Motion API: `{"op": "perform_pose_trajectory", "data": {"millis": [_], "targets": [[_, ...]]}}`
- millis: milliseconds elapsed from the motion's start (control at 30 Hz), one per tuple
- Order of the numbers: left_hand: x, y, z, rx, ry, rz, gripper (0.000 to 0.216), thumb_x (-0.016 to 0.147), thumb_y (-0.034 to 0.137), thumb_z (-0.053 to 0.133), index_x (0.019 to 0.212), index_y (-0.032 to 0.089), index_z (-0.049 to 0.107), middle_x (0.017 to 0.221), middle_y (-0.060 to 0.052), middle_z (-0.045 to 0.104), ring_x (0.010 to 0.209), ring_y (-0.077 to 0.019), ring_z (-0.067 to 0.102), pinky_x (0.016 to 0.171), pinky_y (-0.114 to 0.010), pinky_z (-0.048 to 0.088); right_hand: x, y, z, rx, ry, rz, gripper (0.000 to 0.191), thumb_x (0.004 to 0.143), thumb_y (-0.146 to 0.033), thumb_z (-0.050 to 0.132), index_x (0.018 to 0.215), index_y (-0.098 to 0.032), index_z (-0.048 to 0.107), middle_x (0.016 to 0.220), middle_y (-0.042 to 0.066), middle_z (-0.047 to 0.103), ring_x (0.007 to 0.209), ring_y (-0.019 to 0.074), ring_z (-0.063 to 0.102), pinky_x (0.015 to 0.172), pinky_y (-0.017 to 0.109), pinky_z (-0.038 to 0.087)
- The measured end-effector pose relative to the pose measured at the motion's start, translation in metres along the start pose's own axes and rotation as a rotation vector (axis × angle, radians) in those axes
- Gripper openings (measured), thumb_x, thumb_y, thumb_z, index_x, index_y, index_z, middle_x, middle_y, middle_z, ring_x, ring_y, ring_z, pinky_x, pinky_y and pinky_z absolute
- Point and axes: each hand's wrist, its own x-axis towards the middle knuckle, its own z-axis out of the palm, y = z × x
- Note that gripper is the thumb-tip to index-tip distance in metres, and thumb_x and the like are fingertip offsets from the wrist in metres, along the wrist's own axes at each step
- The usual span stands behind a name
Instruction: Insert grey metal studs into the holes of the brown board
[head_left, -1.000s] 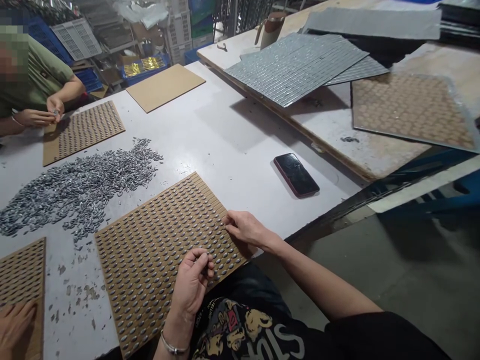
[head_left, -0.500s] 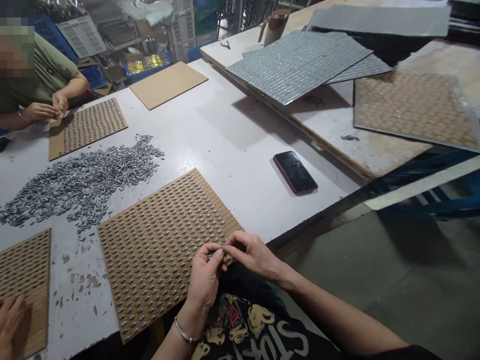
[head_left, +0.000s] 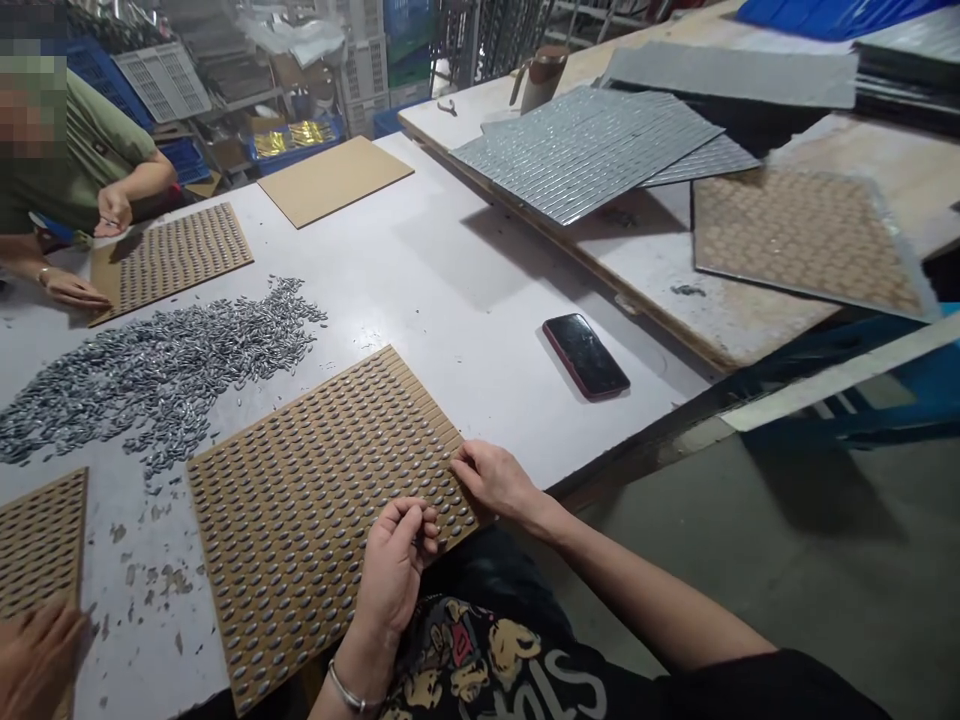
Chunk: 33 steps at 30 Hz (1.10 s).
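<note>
A brown grooved board (head_left: pixel 315 500) lies before me, set with rows of small grey pointed-oval pieces; bare grooves show along its right side. My right hand (head_left: pixel 495 480) is at the board's right edge, thumb and fingertips pinched low over the last rows; anything between them is too small to make out. Above the board's near edge is my left hand (head_left: pixel 397 550), palm turned up and fingers curled in, their contents hidden. A large heap of the same loose grey pieces (head_left: pixel 172 370) is spread on the white table (head_left: pixel 450 290) beyond the board.
A phone (head_left: pixel 586 355) lies to the right. Across the table a co-worker's hands (head_left: pixel 79 290) are at another studded board (head_left: pixel 180 250); another person's hand (head_left: pixel 41 650) rests at a board on the left. A plain board (head_left: pixel 337 180) and silvery ribbed sheets (head_left: pixel 592 150) lie farther back.
My hands have parted: the right moved from the left hand's fingertips to the board's right edge, and the left drew slightly left. The co-worker's hands across the table have separated.
</note>
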Motion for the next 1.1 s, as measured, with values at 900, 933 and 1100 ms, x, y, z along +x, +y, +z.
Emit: {"op": "perform_pose_trajectory", "data": {"millis": [900,933,1100], "targets": [[0.003,-0.003,0.01,-0.239,-0.052,-0.142,0.029,0.084,0.038,0.062,0.094,0.011,0.067,0.099,-0.013,0.068,0.092,-0.0211,0.064,0.082,-0.033,0.052,0.0,0.0,0.003,-0.031,0.049,-0.048,0.011,0.087,-0.018,0.053,0.077,-0.019,0.053,0.079,0.003,0.059,0.071,0.0162,0.052,0.065,0.026,0.038],[0.002,-0.002,0.011,-0.256,-0.056,-0.15,0.03,0.084,0.038,0.061,0.095,0.01,0.067,0.1,-0.014,0.068,0.095,-0.0221,0.064,0.085,-0.035,0.052,-0.003,-0.001,0.0,0.01,0.056,-0.073,0.01,0.088,-0.019,0.053,0.078,-0.019,0.053,0.078,0.003,0.059,0.071,0.0161,0.052,0.066,0.027,0.039],[-0.003,-0.004,0.015,-0.259,-0.07,-0.116,0.029,0.085,0.038,0.06,0.097,0.013,0.068,0.107,-0.013,0.067,0.103,-0.0234,0.061,0.087,-0.037,0.052,-0.033,-0.021,-0.017,0.136,-0.028,-0.361,0.016,0.094,-0.024,0.048,0.101,-0.021,0.062,0.09,0.006,0.061,0.08,0.0169,0.055,0.073,0.028,0.044]]}}
